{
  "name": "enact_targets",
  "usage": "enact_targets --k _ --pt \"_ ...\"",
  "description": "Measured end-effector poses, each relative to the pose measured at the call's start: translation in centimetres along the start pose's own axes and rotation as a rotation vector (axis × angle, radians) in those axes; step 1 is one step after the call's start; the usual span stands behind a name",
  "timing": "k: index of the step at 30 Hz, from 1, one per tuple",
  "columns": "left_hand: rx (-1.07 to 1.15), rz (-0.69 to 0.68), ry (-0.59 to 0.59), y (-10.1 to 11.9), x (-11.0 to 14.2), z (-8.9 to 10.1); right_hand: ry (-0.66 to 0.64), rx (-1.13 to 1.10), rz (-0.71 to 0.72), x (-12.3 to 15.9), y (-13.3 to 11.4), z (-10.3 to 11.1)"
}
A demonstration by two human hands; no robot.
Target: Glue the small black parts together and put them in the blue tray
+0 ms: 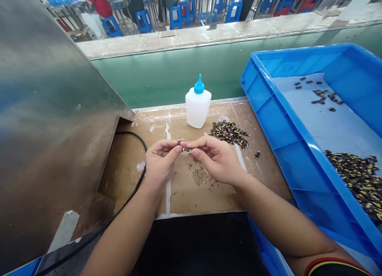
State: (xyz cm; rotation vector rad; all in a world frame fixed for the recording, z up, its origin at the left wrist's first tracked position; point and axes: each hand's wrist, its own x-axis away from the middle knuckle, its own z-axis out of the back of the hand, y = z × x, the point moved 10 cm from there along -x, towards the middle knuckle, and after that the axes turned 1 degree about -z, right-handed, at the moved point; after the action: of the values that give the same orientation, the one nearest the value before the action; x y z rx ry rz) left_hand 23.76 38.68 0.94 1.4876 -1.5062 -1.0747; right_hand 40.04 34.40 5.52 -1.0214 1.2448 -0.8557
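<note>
My left hand point(161, 160) and my right hand point(216, 158) meet above the cardboard-covered bench point(205, 196). Their fingertips pinch a small dark part with a yellow mark point(185, 148), mostly hidden by my fingers. Just beyond my right hand lies a heap of similar dark, yellow-marked parts point(229, 135), with one loose piece point(257, 154) to its right. A white glue bottle with a blue nozzle cap point(198, 103) stands upright behind my hands.
A blue plastic tray point(286, 121) on the right holds a large heap of parts point(358, 184) and a scattered few point(320, 95). A steel panel point(50, 121) rises at left, with a black cable point(140, 176) beside it. A green wall point(167, 81) backs the bench.
</note>
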Motion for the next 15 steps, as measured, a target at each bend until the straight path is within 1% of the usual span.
enact_targets --k 4,6,10,15 --pt "0.022 0.021 -0.009 0.1 0.1 -0.1 0.034 0.021 0.026 0.0 -0.3 0.4" --pt "0.048 0.041 -0.011 0.0 0.0 -0.1 0.061 0.069 0.056 -0.1 -0.8 0.8" --pt "0.132 0.105 -0.005 -0.6 0.0 0.2 0.123 0.214 0.184 -0.1 -2.5 1.2" --pt "0.154 0.142 -0.023 -1.0 0.0 0.1 0.167 0.286 0.342 0.4 -4.3 0.9"
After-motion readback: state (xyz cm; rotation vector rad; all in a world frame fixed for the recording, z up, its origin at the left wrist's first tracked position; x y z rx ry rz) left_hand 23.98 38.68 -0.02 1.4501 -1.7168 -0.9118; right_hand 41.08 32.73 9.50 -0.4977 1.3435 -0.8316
